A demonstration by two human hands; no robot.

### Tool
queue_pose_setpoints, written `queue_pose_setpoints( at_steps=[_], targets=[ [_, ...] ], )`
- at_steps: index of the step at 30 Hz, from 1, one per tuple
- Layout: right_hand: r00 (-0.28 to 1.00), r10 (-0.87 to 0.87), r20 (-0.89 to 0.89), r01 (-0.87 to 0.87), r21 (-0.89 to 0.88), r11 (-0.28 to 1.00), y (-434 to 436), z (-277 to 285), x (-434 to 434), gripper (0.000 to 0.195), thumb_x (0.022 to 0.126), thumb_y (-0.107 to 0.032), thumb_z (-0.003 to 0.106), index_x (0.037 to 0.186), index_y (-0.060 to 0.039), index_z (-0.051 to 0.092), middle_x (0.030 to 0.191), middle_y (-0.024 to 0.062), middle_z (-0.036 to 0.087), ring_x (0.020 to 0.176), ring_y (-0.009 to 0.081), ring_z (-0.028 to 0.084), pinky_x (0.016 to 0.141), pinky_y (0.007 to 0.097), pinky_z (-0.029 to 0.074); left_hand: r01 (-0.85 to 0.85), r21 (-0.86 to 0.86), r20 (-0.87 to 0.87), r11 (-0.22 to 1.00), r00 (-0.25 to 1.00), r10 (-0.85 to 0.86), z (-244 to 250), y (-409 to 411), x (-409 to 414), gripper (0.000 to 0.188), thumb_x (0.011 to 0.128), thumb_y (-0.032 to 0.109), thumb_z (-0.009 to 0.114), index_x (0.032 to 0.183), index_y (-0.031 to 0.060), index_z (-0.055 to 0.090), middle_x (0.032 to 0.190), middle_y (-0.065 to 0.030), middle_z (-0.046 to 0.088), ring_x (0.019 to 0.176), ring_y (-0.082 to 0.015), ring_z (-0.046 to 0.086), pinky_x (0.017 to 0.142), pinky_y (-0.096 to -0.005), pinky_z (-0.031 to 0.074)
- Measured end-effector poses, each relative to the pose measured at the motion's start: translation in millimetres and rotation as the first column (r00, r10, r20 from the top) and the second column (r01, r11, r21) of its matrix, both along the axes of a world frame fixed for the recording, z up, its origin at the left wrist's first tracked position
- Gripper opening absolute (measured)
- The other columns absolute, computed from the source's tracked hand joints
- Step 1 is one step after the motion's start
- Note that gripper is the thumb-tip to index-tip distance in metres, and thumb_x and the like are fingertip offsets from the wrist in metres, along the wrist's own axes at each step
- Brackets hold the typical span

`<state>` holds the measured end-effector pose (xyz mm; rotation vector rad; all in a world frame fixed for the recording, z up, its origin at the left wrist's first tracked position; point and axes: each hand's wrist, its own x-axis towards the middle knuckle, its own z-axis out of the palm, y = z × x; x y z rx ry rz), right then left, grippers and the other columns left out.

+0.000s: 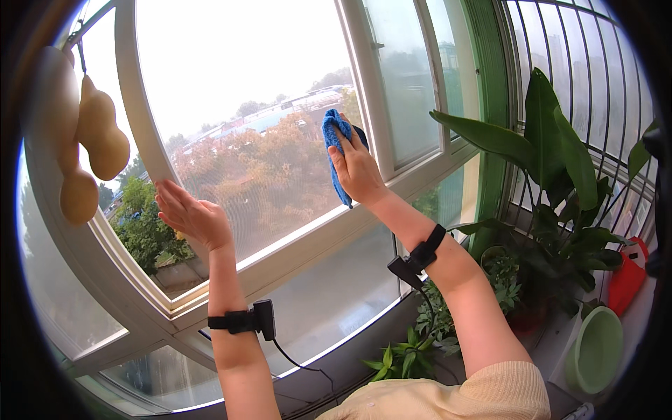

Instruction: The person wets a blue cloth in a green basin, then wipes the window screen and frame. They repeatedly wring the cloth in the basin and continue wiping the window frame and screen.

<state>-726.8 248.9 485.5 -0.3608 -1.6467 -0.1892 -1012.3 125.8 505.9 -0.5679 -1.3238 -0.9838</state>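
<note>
A folded blue cloth (334, 142) is under my right hand (359, 170), which presses it against the window screen (262, 184) near the sash's right edge. My thumb and fingers lie over the cloth, and part of it hangs below the palm. To the left, my left hand (191, 215) rests with its fingers against the white window frame (147, 121). Nothing shows in that hand; its palm is partly turned from view. Beyond the screen are trees and low roofs.
Dried gourds (100, 131) hang at the upper left. Large-leafed potted plants (556, 157) stand at the right by a barred window (577, 63). A pale green basin (596, 352) and a red object (627, 281) are at the lower right. Cables (304, 367) trail from both forearm straps.
</note>
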Motion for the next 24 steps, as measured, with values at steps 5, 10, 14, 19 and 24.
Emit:
queue_pose_setpoints(
  at_steps=[5,10,14,19,24],
  targets=[
    [0.997,0.075,-0.015,-0.076,-0.057,0.995,-0.2,3.7,-17.2,0.052,0.108,-0.033,0.041,0.146,0.0028,0.045,0.157,0.0219,0.036,0.133,0.0424,0.049,0.105,0.0425,0.047,0.008,-0.028,-0.040,1.000,0.999,-0.009,-5.9,-26.6,-20.9,0.076,0.088,-0.002,0.050,0.160,0.0094,0.024,0.164,-0.0190,0.022,0.150,-0.0361,0.026,0.123,-0.0526,0.020],
    [0.990,0.140,0.006,-0.139,-0.046,0.989,-12.2,6.3,-51.1,0.053,0.108,-0.033,0.040,0.145,0.0048,0.046,0.158,0.0209,0.035,0.133,0.0420,0.049,0.104,0.0421,0.048,0.134,-0.059,0.004,0.989,0.991,-0.134,-7.9,-34.4,-31.6,0.075,0.089,-0.004,0.046,0.160,0.0116,0.025,0.163,-0.0246,0.020,0.149,-0.0401,0.025,0.123,-0.0495,0.021],
    [0.981,0.192,-0.005,-0.192,-0.053,0.980,-20.7,8.1,-57.3,0.054,0.108,-0.033,0.041,0.147,0.0036,0.045,0.159,0.0210,0.033,0.135,0.0426,0.047,0.104,0.0426,0.048,0.191,-0.087,0.063,0.978,0.981,-0.185,-10.9,-25.7,-21.5,0.076,0.088,-0.004,0.045,0.160,0.0108,0.024,0.162,-0.0267,0.019,0.149,-0.0417,0.025,0.123,-0.0488,0.022],
    [0.985,0.166,-0.039,-0.168,-0.047,0.985,-22.4,8.1,-37.7,0.054,0.108,-0.034,0.040,0.147,0.0018,0.044,0.159,0.0209,0.033,0.135,0.0430,0.047,0.105,0.0429,0.047,0.240,-0.080,0.061,0.967,0.970,-0.236,-9.5,-7.9,4.7,0.081,0.088,-0.005,0.046,0.162,0.0152,0.021,0.164,-0.0222,0.020,0.151,-0.0391,0.022,0.125,-0.0467,0.019],
    [0.991,0.105,-0.088,-0.108,-0.028,0.994,-12.0,0.7,-10.5,0.055,0.108,-0.037,0.038,0.148,0.0012,0.043,0.160,0.0202,0.033,0.135,0.0421,0.046,0.105,0.0421,0.047,0.293,-0.155,0.103,0.943,0.955,-0.280,-14.1,6.7,27.7,0.080,0.086,-0.005,0.046,0.161,0.0115,0.021,0.163,-0.0254,0.015,0.151,-0.0411,0.020,0.124,-0.0477,0.020]
  ],
)
